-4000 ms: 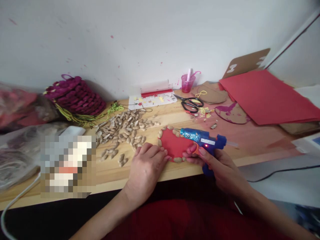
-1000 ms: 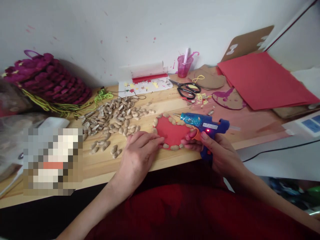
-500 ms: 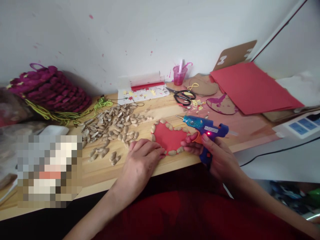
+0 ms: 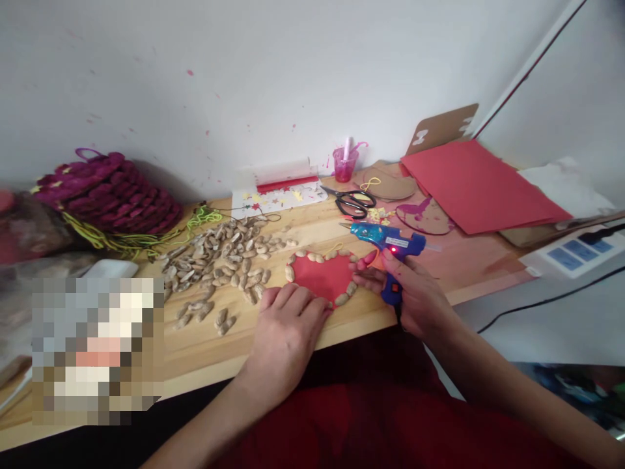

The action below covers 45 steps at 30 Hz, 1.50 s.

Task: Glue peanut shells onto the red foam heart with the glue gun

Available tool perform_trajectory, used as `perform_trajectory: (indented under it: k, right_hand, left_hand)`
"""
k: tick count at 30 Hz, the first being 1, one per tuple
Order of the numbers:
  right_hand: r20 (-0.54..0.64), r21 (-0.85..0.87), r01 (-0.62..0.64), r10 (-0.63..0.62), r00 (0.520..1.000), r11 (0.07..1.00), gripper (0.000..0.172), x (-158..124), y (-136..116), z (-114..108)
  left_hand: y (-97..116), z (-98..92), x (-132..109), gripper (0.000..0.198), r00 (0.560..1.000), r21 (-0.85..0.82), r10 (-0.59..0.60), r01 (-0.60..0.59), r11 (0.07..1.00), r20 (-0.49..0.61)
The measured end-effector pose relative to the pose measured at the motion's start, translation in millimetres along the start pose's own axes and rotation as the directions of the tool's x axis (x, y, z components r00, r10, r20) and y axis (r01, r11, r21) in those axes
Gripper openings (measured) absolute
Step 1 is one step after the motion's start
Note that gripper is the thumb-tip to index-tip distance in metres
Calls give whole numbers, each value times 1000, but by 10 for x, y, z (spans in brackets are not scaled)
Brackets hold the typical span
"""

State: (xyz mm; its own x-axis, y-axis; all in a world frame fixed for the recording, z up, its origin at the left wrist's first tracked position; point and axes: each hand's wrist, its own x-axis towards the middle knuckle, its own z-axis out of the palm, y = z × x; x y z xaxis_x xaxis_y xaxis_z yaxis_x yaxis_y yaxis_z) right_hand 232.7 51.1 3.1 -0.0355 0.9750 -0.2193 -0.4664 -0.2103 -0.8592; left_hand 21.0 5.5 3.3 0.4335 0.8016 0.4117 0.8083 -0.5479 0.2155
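Note:
A red paper heart (image 4: 319, 277) lies near the table's front edge, with peanut shells (image 4: 290, 272) along its outline. My left hand (image 4: 288, 329) rests over the heart's lower left edge, its fingers bent and close together. Its fingertips press down by the lower rim; what is under them is hidden. My right hand (image 4: 415, 293) grips a blue glue gun (image 4: 400, 242) by its handle, fingers at the orange trigger. The gun's red light is lit, and its nozzle points left above the table, beyond the heart's upper right. Curled right fingertips come close to the shells on the heart's right side.
Loose peanut shells (image 4: 219, 254) are heaped left of the heart. Behind lie black scissors (image 4: 354, 203), a pink cup (image 4: 346, 166) and red paper sheets (image 4: 483, 185). A purple woven piece (image 4: 112, 192) stands back left; a power strip (image 4: 569, 251) sits at right.
The view has tilted, shifting the scene. My left hand has slid rightward along the heart's lower edge. The glue gun has moved slightly away from me, still in my right hand.

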Motion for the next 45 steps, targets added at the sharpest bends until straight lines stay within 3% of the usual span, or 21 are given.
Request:
perform_trajectory:
  k: [5, 13, 20, 28, 45]
  right_hand:
    - [7, -7, -1, 1, 1000, 1000, 26, 21, -12, -5]
    - [2, -33, 16, -16, 1000, 999, 27, 1, 47, -33]
    - [7, -31, 14, -13, 1000, 999, 28, 6, 34, -33]
    - [6, -42, 10, -10, 1000, 999, 32, 10, 40, -29]
    - [19, -45, 17, -16, 1000, 999, 30, 16, 47, -38]
  left_hand:
    - [33, 5, -31, 11, 1000, -33, -18, 19, 999, 21]
    - [12, -5, -88, 21, 998, -46, 6, -3, 999, 65]
    - [-27, -21, -86, 22, 999, -73, -2, 5, 997, 32]
    - [-69, -72, -72, 16, 995, -146, -92, 85, 986, -42]
    - [3, 14, 60, 19, 996, -28, -91, 91, 995, -6]
